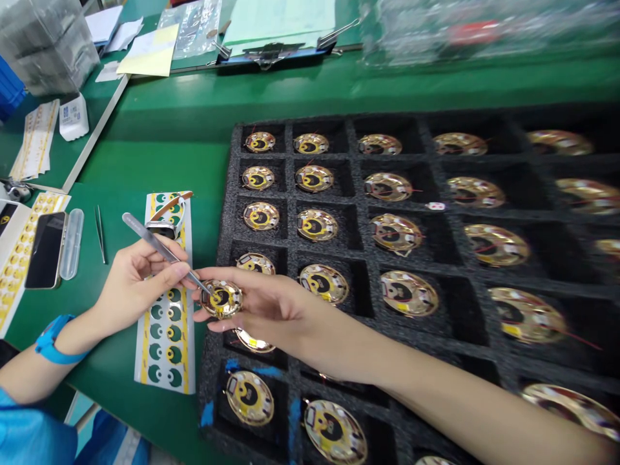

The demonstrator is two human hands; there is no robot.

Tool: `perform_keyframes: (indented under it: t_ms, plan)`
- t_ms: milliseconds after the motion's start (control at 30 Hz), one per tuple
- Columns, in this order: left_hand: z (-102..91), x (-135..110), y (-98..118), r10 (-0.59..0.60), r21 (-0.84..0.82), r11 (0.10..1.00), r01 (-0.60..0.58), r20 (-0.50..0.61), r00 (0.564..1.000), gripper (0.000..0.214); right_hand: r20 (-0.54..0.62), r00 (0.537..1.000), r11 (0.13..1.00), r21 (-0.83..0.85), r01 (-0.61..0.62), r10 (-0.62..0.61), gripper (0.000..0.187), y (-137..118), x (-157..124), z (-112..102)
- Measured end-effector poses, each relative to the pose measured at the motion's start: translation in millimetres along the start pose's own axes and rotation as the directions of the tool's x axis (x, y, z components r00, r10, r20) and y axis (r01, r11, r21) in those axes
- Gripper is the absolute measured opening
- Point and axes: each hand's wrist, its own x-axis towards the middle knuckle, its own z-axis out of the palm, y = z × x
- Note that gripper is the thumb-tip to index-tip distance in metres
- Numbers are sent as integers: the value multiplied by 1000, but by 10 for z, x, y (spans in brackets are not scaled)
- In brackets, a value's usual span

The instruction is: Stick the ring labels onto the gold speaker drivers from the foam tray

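My left hand [138,278], with a blue band at the wrist, is closed around metal tweezers [154,243]. The tweezers' tips reach the face of a round gold-rimmed part [227,299], which has a yellow and black sticker-like layer. My right hand [278,310] grips this part by its edge, over the left side of a black foam tray [284,187]. Many similar round gold parts [317,225] sit in the tray's compartments. Partly beneath my left hand lies a sheet of yellow stickers [163,329], with several cut-outs showing green.
A watch-like object [165,226] lies on the sticker sheet. Further left are a second pair of tweezers [100,234], a clear plastic case [72,244] and a dark phone [46,250]. A clipboard with papers [281,22] and clear plastic packaging [436,32] line the back.
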Motion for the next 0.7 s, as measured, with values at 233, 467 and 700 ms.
perform_keyframes:
  t_ms: [233, 467, 700]
  plan:
    - [-21, 6, -4, 34, 85, 996, -34, 2, 999, 18, 0, 1000, 1000, -22, 5, -5, 47, -2, -2, 10]
    - [-12, -10, 3, 37, 139, 990, -33, -27, 999, 14, -26, 998, 998, -39, 48, -49, 52, 84, 1, -20]
    - [-18, -17, -1, 55, 150, 987, -50, -24, 998, 9, -19, 1000, 997, -72, 14, -15, 53, 5, -20, -15]
